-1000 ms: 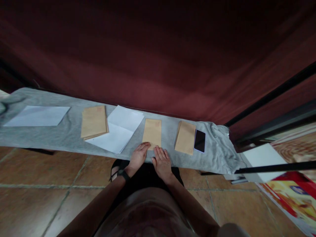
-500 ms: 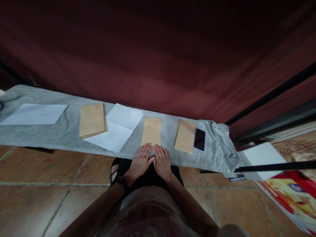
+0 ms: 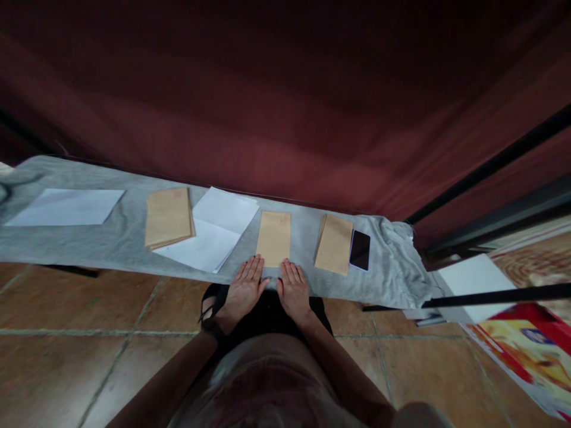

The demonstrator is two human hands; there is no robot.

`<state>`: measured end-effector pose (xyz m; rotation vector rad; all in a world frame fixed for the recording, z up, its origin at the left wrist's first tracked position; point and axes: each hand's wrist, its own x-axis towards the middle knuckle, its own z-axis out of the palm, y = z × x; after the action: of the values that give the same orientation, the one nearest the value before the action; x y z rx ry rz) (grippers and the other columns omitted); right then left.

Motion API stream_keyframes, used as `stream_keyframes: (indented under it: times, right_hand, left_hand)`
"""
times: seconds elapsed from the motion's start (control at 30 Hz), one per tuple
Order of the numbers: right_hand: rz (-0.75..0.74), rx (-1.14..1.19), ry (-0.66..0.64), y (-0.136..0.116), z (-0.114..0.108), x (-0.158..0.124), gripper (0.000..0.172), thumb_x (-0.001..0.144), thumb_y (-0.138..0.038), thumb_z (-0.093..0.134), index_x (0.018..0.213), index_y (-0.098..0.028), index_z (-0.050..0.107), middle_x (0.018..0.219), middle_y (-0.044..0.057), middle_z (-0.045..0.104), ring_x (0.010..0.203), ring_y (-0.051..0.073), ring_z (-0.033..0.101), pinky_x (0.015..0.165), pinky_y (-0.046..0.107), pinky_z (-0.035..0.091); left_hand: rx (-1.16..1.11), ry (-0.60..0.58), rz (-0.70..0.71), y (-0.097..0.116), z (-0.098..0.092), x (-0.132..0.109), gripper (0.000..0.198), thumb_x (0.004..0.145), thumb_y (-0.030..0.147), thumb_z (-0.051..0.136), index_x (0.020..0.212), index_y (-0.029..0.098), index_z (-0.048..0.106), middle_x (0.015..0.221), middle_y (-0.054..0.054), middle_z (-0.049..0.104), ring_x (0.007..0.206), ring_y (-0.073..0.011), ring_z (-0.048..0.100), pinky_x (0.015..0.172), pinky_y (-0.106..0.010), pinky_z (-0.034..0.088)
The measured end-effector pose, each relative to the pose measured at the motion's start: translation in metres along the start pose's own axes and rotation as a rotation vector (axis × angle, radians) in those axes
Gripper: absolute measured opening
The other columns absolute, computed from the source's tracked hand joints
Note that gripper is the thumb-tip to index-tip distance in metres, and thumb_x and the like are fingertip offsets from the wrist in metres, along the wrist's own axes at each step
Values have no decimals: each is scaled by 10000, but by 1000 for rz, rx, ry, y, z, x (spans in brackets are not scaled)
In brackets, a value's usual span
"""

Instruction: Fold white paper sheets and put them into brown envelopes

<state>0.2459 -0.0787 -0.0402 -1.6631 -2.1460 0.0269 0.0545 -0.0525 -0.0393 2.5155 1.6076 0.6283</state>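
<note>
A single brown envelope (image 3: 273, 238) lies flat on the grey cloth in front of me. My left hand (image 3: 244, 288) rests flat at the cloth's near edge, its fingertips by the envelope's lower left corner. On the other side, my right hand (image 3: 292, 288) lies flat too, fingertips at the lower right corner. Both have their fingers stretched out and hold nothing. To the left are folded white sheets (image 3: 218, 229), partly under a stack of brown envelopes (image 3: 168, 217). A smaller stack of brown envelopes (image 3: 334, 244) sits to the right.
A phone (image 3: 360, 250) lies beside the right stack. More white paper (image 3: 66, 207) is at the far left of the cloth-covered narrow table (image 3: 392, 279). A dark red curtain (image 3: 267, 142) hangs behind. Black bars (image 3: 495, 295) and a red-and-yellow box (image 3: 530, 351) stand at the right.
My left hand has moved left, away from my right hand, so a gap opens between them. The right hand stays nearly in place, and the envelope lies where it was.
</note>
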Motion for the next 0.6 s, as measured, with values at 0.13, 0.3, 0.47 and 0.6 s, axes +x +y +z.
stream_keyframes:
  times: [0.13, 0.3, 0.47, 0.6]
  right_hand:
    - [11, -6, 9, -1, -1, 0, 482, 1043, -280, 446, 1489, -102, 496, 1534, 128, 510, 1438, 234, 465, 1239, 432, 305]
    - [-3, -11, -15, 1, -2, -1, 502, 1021, -233, 448, 1505, -106, 478, 1551, 130, 488, 1451, 242, 448, 1238, 440, 303]
    - [6, -10, -53, 2, -3, 1, 510, 1008, -200, 442, 1509, -107, 474, 1557, 123, 483, 1453, 234, 444, 1243, 432, 300]
    - [2, 9, -62, 1, -2, 5, 524, 978, -163, 462, 1497, -97, 489, 1548, 130, 496, 1458, 232, 434, 1251, 439, 300]
  left_hand:
    - [-6, 22, -16, 9, -1, 3, 600, 1020, 420, 413, 1525, 98, 429, 1572, -197, 436, 1492, -324, 368, 1240, -537, 296]
    - [-73, -31, 83, 33, 8, 8, 536, 1029, 355, 394, 1516, 139, 451, 1567, -147, 461, 1491, -281, 379, 1237, -513, 325]
    - [-77, -41, 106, 39, 11, 12, 517, 1033, 334, 381, 1502, 135, 469, 1540, -143, 500, 1476, -260, 409, 1233, -493, 342]
    - [-75, -29, 108, 36, 9, 13, 517, 1036, 349, 382, 1501, 142, 471, 1534, -140, 509, 1463, -255, 430, 1228, -473, 352]
